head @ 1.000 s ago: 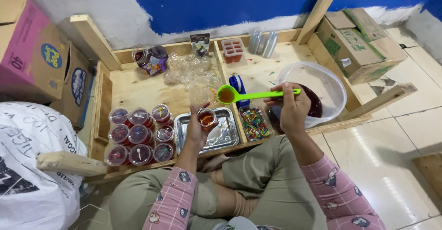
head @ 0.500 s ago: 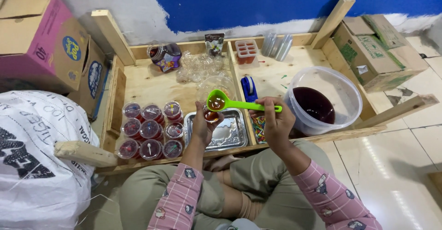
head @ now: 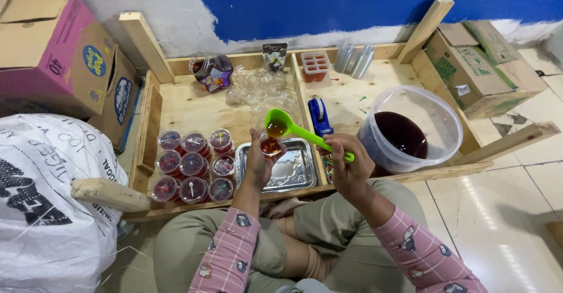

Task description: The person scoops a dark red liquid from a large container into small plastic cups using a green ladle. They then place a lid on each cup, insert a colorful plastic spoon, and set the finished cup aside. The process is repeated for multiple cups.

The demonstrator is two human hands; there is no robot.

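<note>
My left hand [head: 256, 164] has its grip closed around a small clear plastic cup [head: 270, 146], held just above the near-left corner of the metal tray [head: 290, 170]. The cup has amber-red liquid in it. My right hand [head: 347, 167] is closed on the handle end of a bright green plastic ladle [head: 296, 129]; the handle slants up and left from my fingers, and its round bowl sits right over the cup's far rim, tilted toward it, with brownish liquid inside. Whether the ladle lip actually touches the cup, I can't quite tell from here.

To the right of my right hand stands a big clear round tub [head: 410, 126] with dark red liquid pooled in the bottom. Left of the tray, nine sealed cups [head: 192, 165] of red jelly sit in a tight three-by-three block, each with a little spoon on top. Between tray and tub lies a heap of coloured sticks [head: 328, 167], mostly hidden behind my hand, and just beyond it a blue tape dispenser [head: 318, 114].

All this sits in a low, raw-plywood bench [head: 187, 111] with raised rims and a centre divider, set on a pale tiled floor [head: 504, 211]. Along the back: a dark jar [head: 211, 71], loose clear empty cups [head: 255, 85], an orange mould tray [head: 315, 65]. The wall behind is blue over grey. Cardboard boxes [head: 53, 46] and a white woven sack [head: 47, 199] crowd my left; another carton [head: 481, 58] sits on my right.
</note>
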